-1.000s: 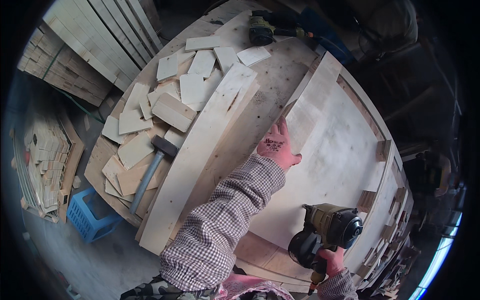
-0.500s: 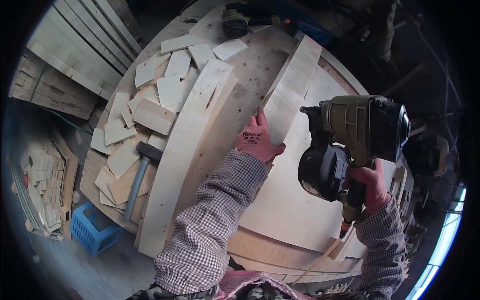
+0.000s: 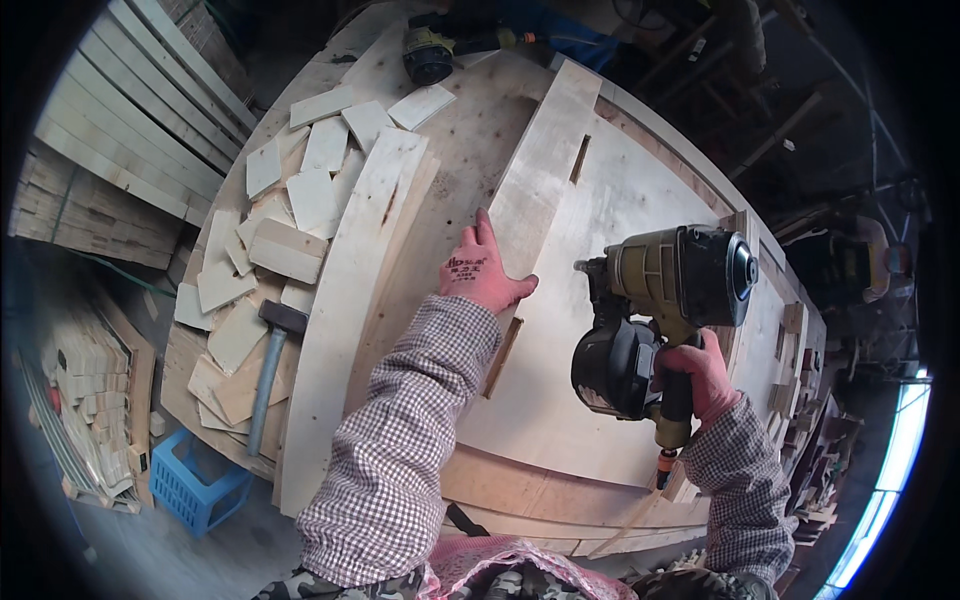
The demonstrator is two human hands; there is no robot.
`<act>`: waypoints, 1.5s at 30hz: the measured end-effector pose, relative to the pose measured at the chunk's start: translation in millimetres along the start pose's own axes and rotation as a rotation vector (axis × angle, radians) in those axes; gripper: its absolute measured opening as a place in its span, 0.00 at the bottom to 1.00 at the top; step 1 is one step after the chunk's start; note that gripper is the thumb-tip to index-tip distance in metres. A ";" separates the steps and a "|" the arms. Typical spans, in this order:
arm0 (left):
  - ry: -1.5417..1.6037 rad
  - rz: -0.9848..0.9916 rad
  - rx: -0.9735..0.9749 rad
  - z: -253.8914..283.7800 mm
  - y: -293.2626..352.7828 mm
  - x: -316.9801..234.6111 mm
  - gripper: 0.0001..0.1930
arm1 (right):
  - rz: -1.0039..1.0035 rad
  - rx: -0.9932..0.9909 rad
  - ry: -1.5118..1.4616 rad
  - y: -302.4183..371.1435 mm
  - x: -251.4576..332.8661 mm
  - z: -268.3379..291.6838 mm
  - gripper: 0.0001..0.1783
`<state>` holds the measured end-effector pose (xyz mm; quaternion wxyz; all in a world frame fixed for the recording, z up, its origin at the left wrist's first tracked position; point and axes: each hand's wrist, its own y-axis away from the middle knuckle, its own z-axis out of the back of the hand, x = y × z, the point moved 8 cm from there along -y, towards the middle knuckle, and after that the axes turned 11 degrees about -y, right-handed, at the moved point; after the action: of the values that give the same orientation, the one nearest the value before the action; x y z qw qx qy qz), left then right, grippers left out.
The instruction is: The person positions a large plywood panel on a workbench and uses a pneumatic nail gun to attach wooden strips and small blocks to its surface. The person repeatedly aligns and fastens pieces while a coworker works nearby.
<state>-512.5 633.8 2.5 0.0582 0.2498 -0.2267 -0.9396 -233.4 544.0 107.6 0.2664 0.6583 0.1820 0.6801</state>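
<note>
My right hand [image 3: 702, 372], in a pink glove, is wrapped round the handle of a coil nail gun [image 3: 655, 280]. The olive and black tool has a round black magazine, and its nose points left above a pale wooden panel [image 3: 560, 400]. My left hand [image 3: 480, 268], gloved in pink too, rests at the left edge of a pale wooden plank [image 3: 545, 150] lying over the panel. Its fingers stretch along that edge and the thumb sticks out to the right. Narrow slots show in the panel beside the plank, one near my left wrist.
Left of my left arm lie a long board [image 3: 352, 280], a hammer [image 3: 270, 370] and several loose wood pieces [image 3: 285, 250]. A second air tool [image 3: 430, 55] lies at the far edge. A blue plastic crate [image 3: 195, 490] stands on the floor; stacked timber [image 3: 130, 110] is at far left.
My view has shifted a little. The nail gun is lower and further left in the picture. The plank sits further left over the panel, with slots now showing beside it.
</note>
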 end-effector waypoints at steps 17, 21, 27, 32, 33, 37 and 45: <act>0.347 0.149 -0.745 33.5 16.6 181.3 0.33 | 0.023 -0.181 -0.135 47.7 -162.4 71.8 0.16; 0.214 0.716 -0.716 38.5 44.0 301.3 0.39 | -0.003 -0.182 -0.099 49.2 -164.0 65.7 0.16; 0.061 1.010 -0.290 14.0 9.2 329.3 0.48 | -0.092 -0.140 -0.053 50.7 -169.0 57.4 0.16; 0.354 1.008 -0.671 31.6 16.7 328.4 0.37 | -0.015 -0.152 -0.176 54.1 -166.7 49.8 0.21; 0.522 0.934 -0.802 35.0 18.0 325.3 0.32 | -0.082 -0.178 -0.133 55.5 -170.7 51.6 0.21; 1.093 0.102 -1.131 72.2 5.4 267.2 0.20 | -0.093 -0.177 -0.118 56.0 -167.6 50.9 0.20; 1.180 0.028 -0.291 36.3 -4.3 63.7 0.18 | -0.062 -0.156 -0.138 56.3 -159.5 46.1 0.21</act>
<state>-585.7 637.9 0.4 0.2199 0.7148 -0.0287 -0.6632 -196.0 398.6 17.1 0.3496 0.6748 0.1301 0.6368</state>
